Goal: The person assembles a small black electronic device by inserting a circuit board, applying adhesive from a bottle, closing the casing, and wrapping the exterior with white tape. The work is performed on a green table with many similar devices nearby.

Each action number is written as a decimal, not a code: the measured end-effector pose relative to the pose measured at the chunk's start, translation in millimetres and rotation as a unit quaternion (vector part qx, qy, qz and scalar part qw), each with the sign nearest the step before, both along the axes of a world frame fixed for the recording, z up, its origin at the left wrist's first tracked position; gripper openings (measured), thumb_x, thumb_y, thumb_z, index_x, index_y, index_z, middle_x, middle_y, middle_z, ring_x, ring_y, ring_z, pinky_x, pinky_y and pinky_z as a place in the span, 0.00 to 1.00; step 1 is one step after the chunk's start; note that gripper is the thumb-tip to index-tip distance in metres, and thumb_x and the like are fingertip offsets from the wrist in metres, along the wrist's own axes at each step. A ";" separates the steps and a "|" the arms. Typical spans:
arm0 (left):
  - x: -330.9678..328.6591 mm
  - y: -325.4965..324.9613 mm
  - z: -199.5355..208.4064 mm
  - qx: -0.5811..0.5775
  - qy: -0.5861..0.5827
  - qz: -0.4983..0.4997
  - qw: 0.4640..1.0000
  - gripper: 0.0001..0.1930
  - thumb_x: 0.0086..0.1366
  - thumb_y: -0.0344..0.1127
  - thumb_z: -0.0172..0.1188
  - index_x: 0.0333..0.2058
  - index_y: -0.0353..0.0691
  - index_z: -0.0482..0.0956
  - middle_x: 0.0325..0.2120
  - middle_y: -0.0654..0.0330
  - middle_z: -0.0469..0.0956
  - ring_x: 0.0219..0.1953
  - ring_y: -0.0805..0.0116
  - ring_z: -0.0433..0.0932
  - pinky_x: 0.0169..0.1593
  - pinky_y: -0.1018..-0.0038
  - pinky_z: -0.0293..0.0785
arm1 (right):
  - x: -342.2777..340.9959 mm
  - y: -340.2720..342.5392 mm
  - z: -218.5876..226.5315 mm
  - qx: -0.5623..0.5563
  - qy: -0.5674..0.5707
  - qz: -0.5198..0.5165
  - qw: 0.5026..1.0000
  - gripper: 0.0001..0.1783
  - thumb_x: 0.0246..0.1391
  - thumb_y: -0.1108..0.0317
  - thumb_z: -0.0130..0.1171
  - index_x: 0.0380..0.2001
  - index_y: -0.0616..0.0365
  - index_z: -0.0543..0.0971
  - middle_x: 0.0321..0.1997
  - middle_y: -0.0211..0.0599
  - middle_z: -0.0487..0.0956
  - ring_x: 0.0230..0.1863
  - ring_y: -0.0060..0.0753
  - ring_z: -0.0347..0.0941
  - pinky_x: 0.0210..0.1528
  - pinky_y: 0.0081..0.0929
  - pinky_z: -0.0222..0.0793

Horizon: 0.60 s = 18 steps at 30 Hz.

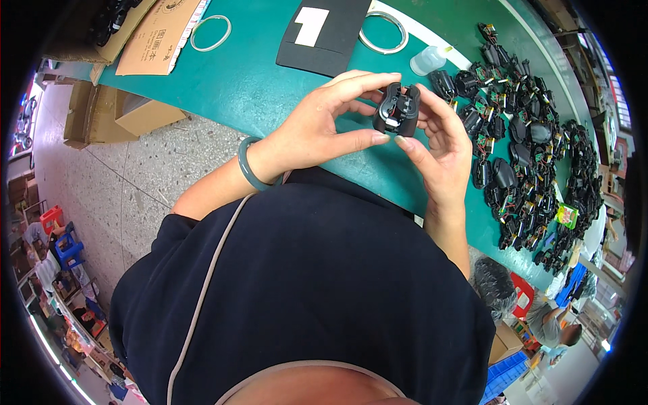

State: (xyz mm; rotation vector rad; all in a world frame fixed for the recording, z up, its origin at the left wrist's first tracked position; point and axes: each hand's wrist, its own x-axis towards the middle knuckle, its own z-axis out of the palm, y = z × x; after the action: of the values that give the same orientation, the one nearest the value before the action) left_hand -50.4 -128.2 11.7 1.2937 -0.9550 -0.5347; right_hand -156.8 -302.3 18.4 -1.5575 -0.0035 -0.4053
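Between my two hands, above the green table, is a small black plastic housing with a recessed inside facing up. My left hand grips its left side, thumb at the near edge and index finger along the far edge. On the other side my right hand pinches it, with the thumb near and the fingers curled behind. A bangle circles my left wrist. To the right lies a large pile of similar black parts, some with wires and small green circuit boards.
A small translucent bottle stands beyond my right hand. Farther back lie a black foam sheet, white rings and a brown paper booklet. Cardboard boxes stand left of the table. A person is at the lower right.
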 end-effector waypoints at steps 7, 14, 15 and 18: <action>-1.0 0.2 -1.8 0.001 0.026 -0.001 1.000 0.35 0.54 0.20 0.64 0.62 0.38 0.63 0.54 0.57 0.67 0.56 0.66 0.69 0.57 0.68 0.70 | -0.2 -0.3 -3.9 0.005 -0.005 -0.013 1.000 0.36 0.39 0.78 0.72 0.55 0.66 0.71 0.51 0.42 0.77 0.48 0.28 0.75 0.52 0.25 0.71; 0.5 -0.3 -3.0 -0.006 0.030 -0.003 1.000 0.35 0.54 0.20 0.65 0.61 0.37 0.64 0.53 0.57 0.67 0.56 0.67 0.68 0.57 0.68 0.71 | -1.7 -2.2 -2.9 -0.062 -0.019 -0.029 0.997 0.36 0.37 0.77 0.74 0.54 0.65 0.73 0.50 0.41 0.78 0.48 0.28 0.76 0.53 0.26 0.71; 0.9 -0.5 -3.7 -0.008 0.034 -0.007 0.999 0.35 0.53 0.19 0.65 0.61 0.37 0.64 0.54 0.57 0.66 0.57 0.67 0.68 0.57 0.68 0.71 | -1.8 -1.6 -1.6 -0.060 -0.018 -0.031 0.998 0.36 0.36 0.77 0.74 0.54 0.64 0.73 0.50 0.41 0.78 0.47 0.28 0.76 0.53 0.26 0.71; 0.8 0.0 -4.7 -0.011 0.045 -0.011 0.999 0.36 0.53 0.18 0.65 0.61 0.36 0.64 0.55 0.56 0.65 0.57 0.66 0.68 0.58 0.68 0.71 | -2.7 -3.8 -2.1 -0.067 -0.012 -0.020 0.997 0.36 0.36 0.78 0.73 0.54 0.65 0.73 0.51 0.42 0.77 0.48 0.29 0.76 0.53 0.26 0.71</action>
State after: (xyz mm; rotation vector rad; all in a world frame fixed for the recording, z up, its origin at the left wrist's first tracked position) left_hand -49.6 -128.2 7.0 1.2296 -0.8997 -0.5929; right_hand -159.4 -306.1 16.3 -1.6874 -0.0201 -0.4631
